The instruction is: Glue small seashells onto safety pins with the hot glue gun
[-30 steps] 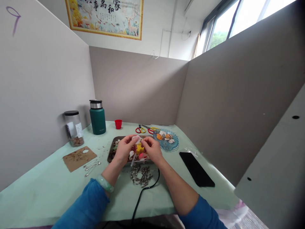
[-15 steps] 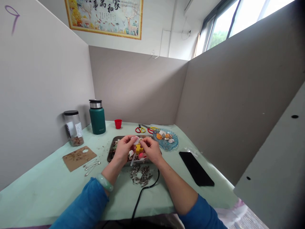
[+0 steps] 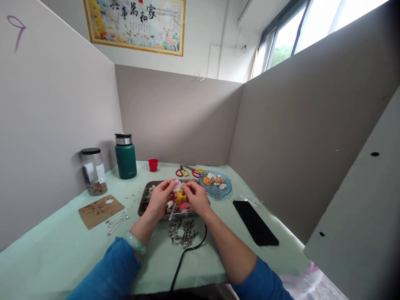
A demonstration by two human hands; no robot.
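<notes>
Over the metal tray (image 3: 140, 207), my left hand (image 3: 161, 199) pinches a pale pinkish-white shell (image 3: 177, 186) between thumb and fingers. My right hand (image 3: 197, 199) is closed at the shell's right edge, its fingertips pinched together; whatever they grip is too small to make out. Below both hands, the tray holds shells, a yellow piece (image 3: 180, 197) and a pinkish-red piece (image 3: 185, 207). A whitish stick (image 3: 172, 211) leans across its near rim. Just in front of the tray lies a pile of small metal clips or pins (image 3: 187, 234).
A black cable (image 3: 187, 250) curves beside the metal pile. To the right are a blue dish (image 3: 229, 189) of shells and a black slab (image 3: 256, 223). Cardboard (image 3: 100, 212), safety pins (image 3: 117, 221), a jar (image 3: 93, 171) and a green bottle (image 3: 126, 160) stand left; red cup (image 3: 153, 165) and scissors (image 3: 182, 171) behind.
The camera view has tilted slightly upward, so everything sits a little lower and further left. The shell has turned slightly between my fingers; both hands stay above the tray.
</notes>
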